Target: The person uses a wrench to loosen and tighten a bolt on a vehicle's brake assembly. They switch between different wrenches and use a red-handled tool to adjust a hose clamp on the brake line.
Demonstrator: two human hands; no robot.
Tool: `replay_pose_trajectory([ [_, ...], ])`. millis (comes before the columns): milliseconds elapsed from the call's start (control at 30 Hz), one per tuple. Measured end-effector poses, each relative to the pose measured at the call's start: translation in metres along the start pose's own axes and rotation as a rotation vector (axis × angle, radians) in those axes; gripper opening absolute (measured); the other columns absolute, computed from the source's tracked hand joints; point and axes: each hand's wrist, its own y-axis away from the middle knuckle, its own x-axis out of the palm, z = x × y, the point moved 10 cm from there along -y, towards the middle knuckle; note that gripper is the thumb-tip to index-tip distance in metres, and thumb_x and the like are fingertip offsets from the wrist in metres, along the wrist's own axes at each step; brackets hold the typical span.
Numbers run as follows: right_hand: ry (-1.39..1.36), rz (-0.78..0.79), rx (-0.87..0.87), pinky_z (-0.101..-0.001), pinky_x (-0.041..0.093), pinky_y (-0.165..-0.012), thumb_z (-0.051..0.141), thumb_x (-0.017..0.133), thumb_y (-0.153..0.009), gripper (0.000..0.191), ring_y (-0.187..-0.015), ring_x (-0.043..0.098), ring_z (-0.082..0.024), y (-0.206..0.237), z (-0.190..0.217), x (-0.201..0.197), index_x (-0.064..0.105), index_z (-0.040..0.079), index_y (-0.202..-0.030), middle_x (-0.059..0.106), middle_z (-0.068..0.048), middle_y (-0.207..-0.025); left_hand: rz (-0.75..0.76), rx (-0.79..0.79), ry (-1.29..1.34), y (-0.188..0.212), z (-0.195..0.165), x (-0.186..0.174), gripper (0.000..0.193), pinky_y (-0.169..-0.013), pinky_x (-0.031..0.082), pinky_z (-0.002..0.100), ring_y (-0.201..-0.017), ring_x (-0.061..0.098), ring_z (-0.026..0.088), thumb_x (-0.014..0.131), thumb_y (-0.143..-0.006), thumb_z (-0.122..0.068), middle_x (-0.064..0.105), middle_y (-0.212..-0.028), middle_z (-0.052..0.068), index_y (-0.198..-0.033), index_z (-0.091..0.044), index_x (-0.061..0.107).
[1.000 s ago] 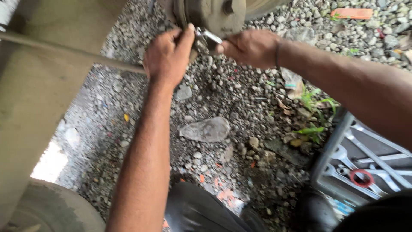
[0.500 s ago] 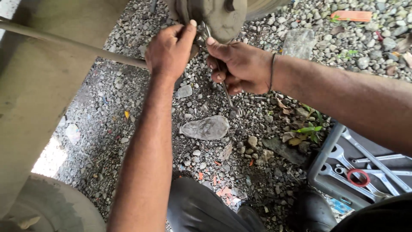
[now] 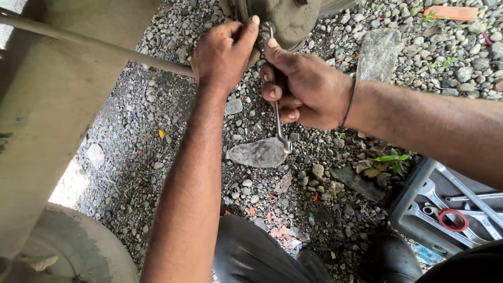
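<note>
Hands at work beneath a vehicle, seen from above over loose gravel [image 3: 157, 126]. Right hand [image 3: 306, 86] is clenched around the shaft of a slim metal wrench [image 3: 278, 118]; the thumb points up toward the tool's upper end, and the fingers curl around the shaft from the side. The wrench stands nearly upright in the view: its upper end sits against the lower edge of a rounded, dusty metal housing [image 3: 285, 21] at the top of the frame, while its lower ring end hangs free below the fist, in line with a large pale stone [image 3: 257, 154] on the ground.

Left hand [image 3: 222, 52] is partly closed at the same spot on the housing, the index finger stretched out so that its tip lies just beside the wrench's upper end; whether it pinches a small part there cannot be told. A thin cord bracelet [image 3: 350, 102] circles the right wrist.

A long metal rod [image 3: 94, 44] runs from the upper left to behind the left hand. At lower left, part of a tyre [image 3: 68, 251] shows. At lower right, a dark tool tray [image 3: 406, 209] holds several spanners [image 3: 471, 196] and a red ring [image 3: 453, 220]. A green sprig [image 3: 390, 159] grows near the tray.
</note>
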Motion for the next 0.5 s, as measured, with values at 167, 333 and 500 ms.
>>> replay_pose_trajectory([
  [167, -0.122, 0.078, -0.021, -0.0249, 0.039, -0.042, 0.041, 0.026, -0.114, 0.047, -0.043, 0.034, -0.007, -0.005, 0.008, 0.014, 0.05, 0.011, -0.087, 0.055, -0.001, -0.066, 0.009, -0.035, 0.047, -0.001, 0.005, 0.002, 0.041, -0.045, 0.036, 0.027, -0.045, 0.052, 0.003, 0.056, -0.097, -0.058, 0.063, -0.055, -0.014, -0.076, -0.028, 0.073],
  [333, 0.058, 0.009, 0.023, -0.0277, 0.041, -0.039, 0.04, 0.024, -0.112, 0.045, -0.041, 0.038, -0.008, 0.001, 0.017, 0.019, 0.05, 0.014, -0.085, 0.056, -0.001, -0.062, -0.019, -0.002, -0.004, -0.003, 0.01, 0.005, 0.044, -0.045, 0.033, 0.027, -0.046, 0.05, 0.007, 0.059, -0.099, -0.059, 0.062, -0.057, -0.008, -0.076, -0.025, 0.074],
  [500, -0.201, 0.07, -0.033, -0.0238, 0.046, -0.047, 0.036, 0.026, -0.117, 0.046, -0.047, 0.042, -0.006, -0.01, 0.026, 0.028, 0.058, 0.008, -0.098, 0.062, -0.002, -0.071, -0.061, 0.188, 0.076, -0.005, 0.0, 0.0, 0.042, -0.045, 0.041, 0.023, -0.049, 0.056, 0.001, 0.061, -0.098, -0.058, 0.066, -0.06, -0.012, -0.077, -0.025, 0.074],
])
